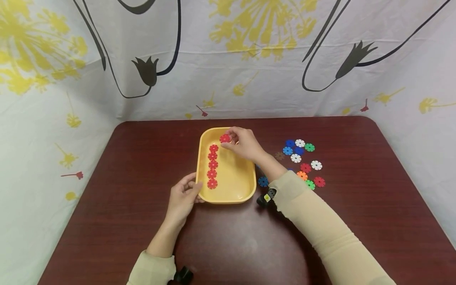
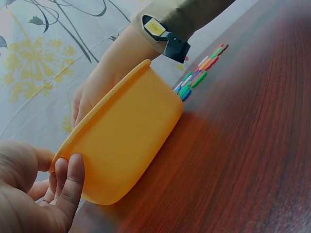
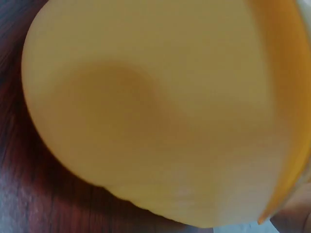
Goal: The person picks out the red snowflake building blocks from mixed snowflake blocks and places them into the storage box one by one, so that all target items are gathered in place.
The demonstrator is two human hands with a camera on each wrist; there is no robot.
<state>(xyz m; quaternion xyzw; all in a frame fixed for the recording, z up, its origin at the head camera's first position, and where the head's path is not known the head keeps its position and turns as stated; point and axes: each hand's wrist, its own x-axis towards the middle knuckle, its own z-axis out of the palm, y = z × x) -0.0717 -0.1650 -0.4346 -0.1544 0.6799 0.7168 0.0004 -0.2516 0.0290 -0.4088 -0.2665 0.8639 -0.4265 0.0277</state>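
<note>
A yellow plastic tray (image 1: 236, 186) stands on the table, with several red notched discs (image 1: 213, 164) in a column along its left side. My left hand (image 1: 183, 196) holds the tray's left rim, thumb over the edge; the left wrist view shows its fingers against the outer wall (image 2: 126, 136). Over the tray's far end, my right hand (image 1: 245, 143) pinches another red notched disc (image 1: 225, 138) between thumb and fingers. In the right wrist view the tray's wall (image 3: 204, 73) fills most of the picture, hiding that disc.
Right of the tray lie loose notched discs in several colours, among them a white disc (image 1: 316, 165), a green disc (image 1: 310, 147) and a blue disc (image 1: 263, 181). The right forearm crosses over part of them. A patterned cloth (image 1: 228, 91) hangs behind the dark red table (image 1: 149, 158).
</note>
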